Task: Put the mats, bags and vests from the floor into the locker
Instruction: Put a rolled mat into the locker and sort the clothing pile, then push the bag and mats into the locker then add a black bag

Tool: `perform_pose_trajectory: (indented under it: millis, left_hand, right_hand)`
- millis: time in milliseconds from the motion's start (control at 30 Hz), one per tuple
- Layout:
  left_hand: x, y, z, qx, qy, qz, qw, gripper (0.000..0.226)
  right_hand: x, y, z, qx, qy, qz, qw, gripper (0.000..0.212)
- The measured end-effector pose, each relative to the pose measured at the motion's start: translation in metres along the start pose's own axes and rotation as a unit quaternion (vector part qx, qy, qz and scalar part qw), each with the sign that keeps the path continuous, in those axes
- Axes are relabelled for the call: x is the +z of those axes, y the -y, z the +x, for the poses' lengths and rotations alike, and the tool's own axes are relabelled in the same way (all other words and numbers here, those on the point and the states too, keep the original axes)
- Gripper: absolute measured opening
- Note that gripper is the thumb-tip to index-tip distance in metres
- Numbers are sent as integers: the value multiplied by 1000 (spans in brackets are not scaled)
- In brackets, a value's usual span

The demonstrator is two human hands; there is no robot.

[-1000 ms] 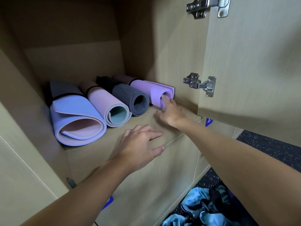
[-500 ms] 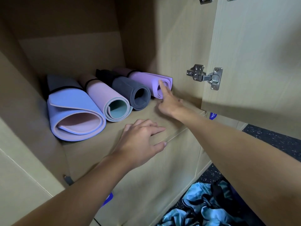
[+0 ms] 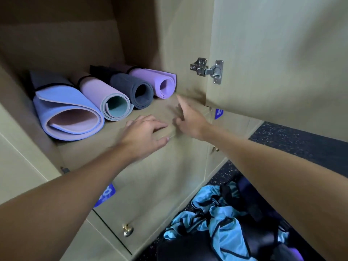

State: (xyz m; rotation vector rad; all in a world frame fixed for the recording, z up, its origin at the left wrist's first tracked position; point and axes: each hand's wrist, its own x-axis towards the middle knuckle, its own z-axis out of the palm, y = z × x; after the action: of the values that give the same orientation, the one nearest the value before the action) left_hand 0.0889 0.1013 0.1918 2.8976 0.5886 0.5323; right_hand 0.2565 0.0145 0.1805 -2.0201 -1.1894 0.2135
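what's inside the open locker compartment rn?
Four rolled mats side by side: blue mat, pink mat, dark grey mat, purple mat. Nothing else shows. The back is in shadow, so anything behind them is hidden.

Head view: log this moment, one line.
mats: four rolled on shelf | left hand: open, on shelf edge | right hand: open, blurred | vests: on floor

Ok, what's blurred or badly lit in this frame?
Head view: the right hand is smeared by motion blur and its fingers are ghosted. The left hand and the four rolled foam mats are sharp. Also in the head view, the upper back wall of the wooden locker sits in shadow, and the crumpled light-blue vests on the floor are dim but readable.
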Motion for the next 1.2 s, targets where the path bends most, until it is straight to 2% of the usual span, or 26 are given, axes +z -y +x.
perform_pose_trajectory:
  millis: [133, 300, 433, 600, 767, 900, 1000, 1067, 1133, 1200]
  left_hand:
    - [0, -11, -6, 24, -7, -1, 1000, 67]
    - [32, -65, -29, 78, -41, -25, 996, 51]
    - [81, -128, -52, 111, 66, -83, 988, 29]
    - [157, -187, -81, 114, 215, -117, 963, 32]
    - [217, -230, -104, 126, 268, -150, 943, 46]
    - [237, -267, -87, 132, 232, -184, 946, 62]
    - [243, -290, -56, 114, 168, -205, 957, 71]
    - [252, -308, -32, 97, 162, -216, 958, 83]
    - [260, -323, -13, 94, 189, -228, 950, 98]
    - [267, -336, -2, 92, 217, -208, 949, 100]
  right_hand:
    - [-18, -21, -69, 12, -23, 43, 999, 69]
    - [-55, -68, -165, 107, -8, 29, 994, 65]
    - [-77, -118, -236, 187, -31, 2, 982, 58]
    - [-82, -175, -315, 266, -30, -11, 963, 53]
    - [-71, -211, -357, 298, -82, -22, 951, 59]
    - [-86, -229, -357, 304, -191, -46, 932, 69]
    - [-102, -234, -349, 313, -189, -106, 925, 70]
    - [-111, -246, -349, 327, -169, -106, 924, 74]
    - [-114, -262, -353, 344, -151, -38, 926, 83]
    - [-113, -276, -360, 356, -148, 32, 922, 88]
